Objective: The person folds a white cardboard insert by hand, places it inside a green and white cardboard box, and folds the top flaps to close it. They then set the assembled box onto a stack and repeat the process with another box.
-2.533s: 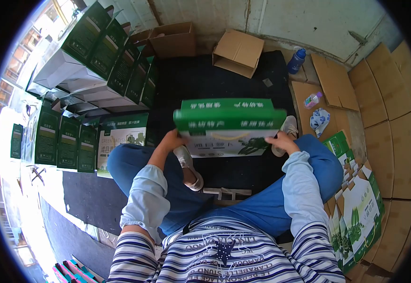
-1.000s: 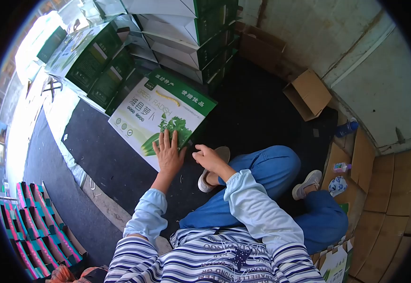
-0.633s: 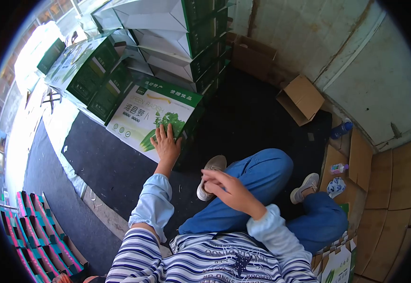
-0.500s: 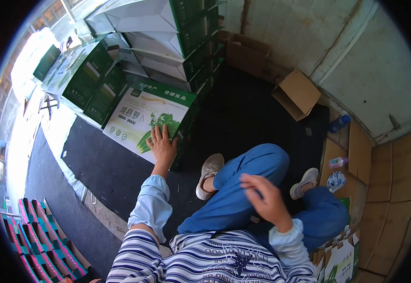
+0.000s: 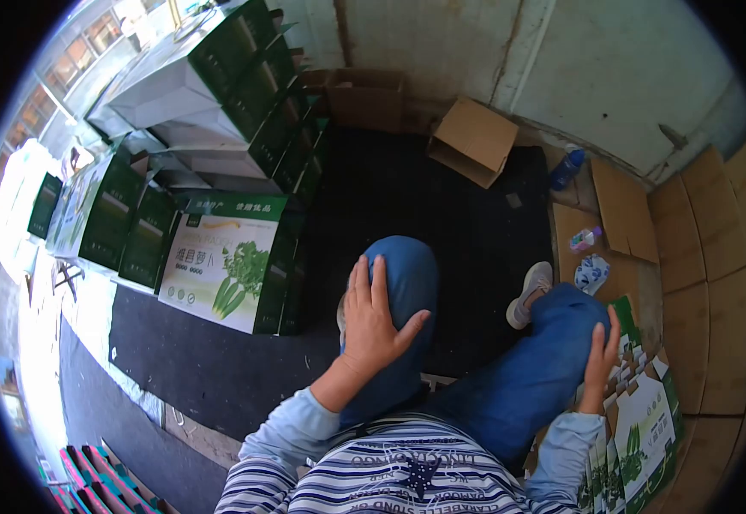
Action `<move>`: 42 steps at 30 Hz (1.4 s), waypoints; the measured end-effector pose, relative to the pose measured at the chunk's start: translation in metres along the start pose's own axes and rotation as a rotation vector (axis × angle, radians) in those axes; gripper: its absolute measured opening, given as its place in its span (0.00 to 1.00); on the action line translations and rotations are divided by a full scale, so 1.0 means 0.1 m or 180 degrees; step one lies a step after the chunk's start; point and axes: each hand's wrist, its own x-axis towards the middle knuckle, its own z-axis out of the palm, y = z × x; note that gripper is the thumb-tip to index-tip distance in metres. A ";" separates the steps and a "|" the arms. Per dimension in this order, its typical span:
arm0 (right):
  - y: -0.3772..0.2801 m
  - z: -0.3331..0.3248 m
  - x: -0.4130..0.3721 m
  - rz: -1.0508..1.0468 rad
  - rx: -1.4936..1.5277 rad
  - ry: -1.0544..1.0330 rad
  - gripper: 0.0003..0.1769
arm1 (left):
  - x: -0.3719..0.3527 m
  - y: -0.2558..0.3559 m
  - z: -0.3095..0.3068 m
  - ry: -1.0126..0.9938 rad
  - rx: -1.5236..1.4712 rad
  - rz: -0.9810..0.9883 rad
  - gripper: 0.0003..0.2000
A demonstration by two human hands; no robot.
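Note:
My left hand [image 5: 373,319] rests on my left knee, fingers stretched out and thumb apart, holding nothing. At the outer side of my right knee is my right hand [image 5: 598,358], its fingers extended and touching the blue trousers [image 5: 510,377]. A green and white carton [image 5: 223,270] printed with a leafy green radish lies to the left of my left hand, out of contact with it. Close to my right hand stand several flat, unfolded green and white cartons [image 5: 647,433], partly hidden by my sleeve.
Stacked green and white cartons [image 5: 210,111] rise at the back left. An open brown box [image 5: 474,141] lies near the wall. A blue bottle [image 5: 566,169], a small clear bottle [image 5: 584,239] and brown cartons [image 5: 690,295] are on the right. Pink and black cardboard pieces [image 5: 103,480] lie lower left.
My left hand has left the printed carton and come to my left knee. My right hand has moved right and down to my right knee. The camera view has turned right.

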 end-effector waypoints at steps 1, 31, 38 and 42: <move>-0.04 0.02 0.01 -0.0043 -0.0060 -0.0030 0.24 | 0.01 0.02 0.00 0.0025 0.0040 0.0062 0.43; -0.49 0.29 -0.35 -0.0828 -0.0251 0.0184 0.31 | 0.75 -0.04 -0.10 -0.0610 0.2042 0.0738 0.19; 0.82 0.21 -1.15 0.1905 0.1706 0.0902 0.24 | 1.12 -0.24 0.02 -0.1518 0.1912 0.0934 0.16; 1.74 -0.33 -1.76 0.2893 0.1731 0.2205 0.19 | 1.10 -0.14 0.02 -0.1536 0.2006 0.0822 0.16</move>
